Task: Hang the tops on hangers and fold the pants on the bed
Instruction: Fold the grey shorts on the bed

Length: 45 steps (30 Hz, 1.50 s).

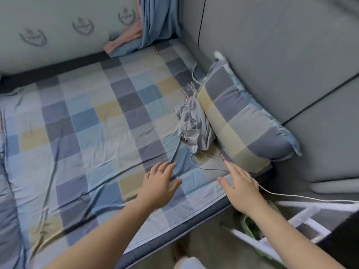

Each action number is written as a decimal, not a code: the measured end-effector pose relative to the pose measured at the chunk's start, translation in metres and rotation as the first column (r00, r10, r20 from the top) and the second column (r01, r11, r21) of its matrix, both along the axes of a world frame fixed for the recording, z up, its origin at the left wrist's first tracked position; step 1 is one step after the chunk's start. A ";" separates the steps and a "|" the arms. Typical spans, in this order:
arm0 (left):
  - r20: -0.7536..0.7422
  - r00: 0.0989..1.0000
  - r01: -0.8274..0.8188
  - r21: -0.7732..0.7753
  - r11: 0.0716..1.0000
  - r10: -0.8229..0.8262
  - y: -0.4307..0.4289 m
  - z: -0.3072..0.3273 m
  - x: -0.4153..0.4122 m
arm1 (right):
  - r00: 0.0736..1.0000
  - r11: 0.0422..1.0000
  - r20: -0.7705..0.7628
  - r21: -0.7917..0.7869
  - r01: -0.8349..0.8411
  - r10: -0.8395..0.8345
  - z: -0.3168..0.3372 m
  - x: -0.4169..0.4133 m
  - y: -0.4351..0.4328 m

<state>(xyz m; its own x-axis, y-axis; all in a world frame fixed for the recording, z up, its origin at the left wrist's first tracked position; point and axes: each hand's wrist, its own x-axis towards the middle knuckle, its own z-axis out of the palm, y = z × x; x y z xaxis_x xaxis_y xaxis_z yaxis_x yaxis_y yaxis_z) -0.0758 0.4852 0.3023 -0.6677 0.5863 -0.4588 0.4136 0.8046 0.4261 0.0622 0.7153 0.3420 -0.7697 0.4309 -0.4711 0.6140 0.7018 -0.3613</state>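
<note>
Fingers [162, 167] are straight and spread on our left hand [159, 183] and right hand [240, 189]; both hold nothing near the edge of the bed [77, 113]. The crumpled grey garment [194, 125] lies beyond them, untouched, against the pillow [239, 117]. We judge it light, soft and limp, best pinched at a hem.

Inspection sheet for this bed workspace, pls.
Surface: checked bed sheet, wrinkled.
Job's things: one crumpled grey garment against the pillow; no hangers seen.
Clutter: pink cloth at the far corner.
Hands: left hand and right hand open, low over the sheet's near edge, holding nothing.
Cables: thin white cable loops near the garment, passes under the right hand, runs off right.
Surroundings: grey padded wall, blue curtain, white frame lower right.
</note>
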 end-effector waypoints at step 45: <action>-0.018 0.999 -0.043 0.273 0.961 0.050 0.123 -0.227 -0.113 | 0.903 0.958 -0.421 -0.285 -0.037 -0.090 -0.205 -0.159 0.054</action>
